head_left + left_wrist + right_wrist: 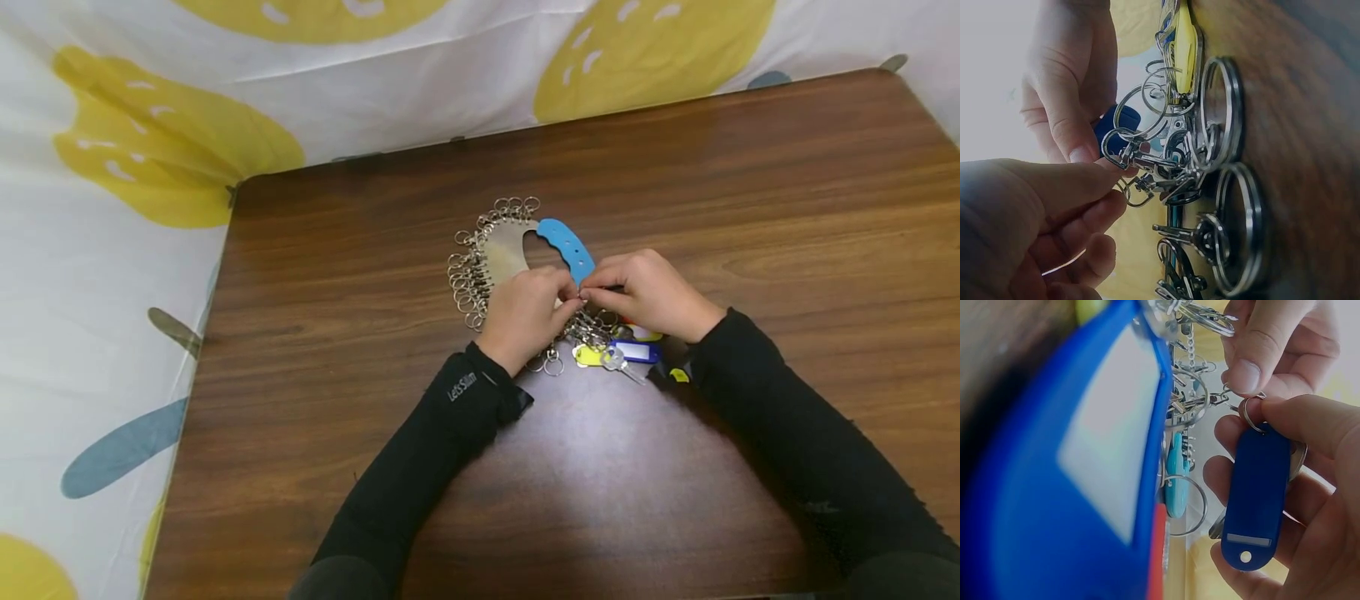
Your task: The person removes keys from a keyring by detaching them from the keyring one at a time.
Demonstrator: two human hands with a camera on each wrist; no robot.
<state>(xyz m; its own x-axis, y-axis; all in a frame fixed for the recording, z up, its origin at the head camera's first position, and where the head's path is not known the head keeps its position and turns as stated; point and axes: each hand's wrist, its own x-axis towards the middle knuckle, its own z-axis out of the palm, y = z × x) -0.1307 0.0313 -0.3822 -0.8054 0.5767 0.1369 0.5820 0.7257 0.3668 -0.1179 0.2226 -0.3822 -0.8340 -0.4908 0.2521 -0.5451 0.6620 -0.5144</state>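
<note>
Brown wooden table [750, 208], backed by a white cloth with yellow and grey-blue shapes [150, 142], carries the work. At its middle the left hand [527, 312] and right hand [647, 292] meet fingertip to fingertip. The right hand's thumb and forefinger pinch the small split ring [1250, 411] of a dark blue key tag [1255, 497], which lies along its curled fingers. The left hand's thumb and forefinger pinch a small swivel clip [1129, 156] of the key organiser, its other fingers curled beneath. Ring and clip touch, but whether they are joined or apart cannot be told.

Around the grip lies a tangle of clips and rings [1210, 175]. The key organiser [502, 250], a curved metal plate with a light blue handle [566, 246], has many empty rings along its edge. Near the right wrist lie a yellow tag [587, 356], a blue tag with a white label [636, 351] and a key [618, 362]. Judging by this, only a few tags are in place and most rings remain bare.
</note>
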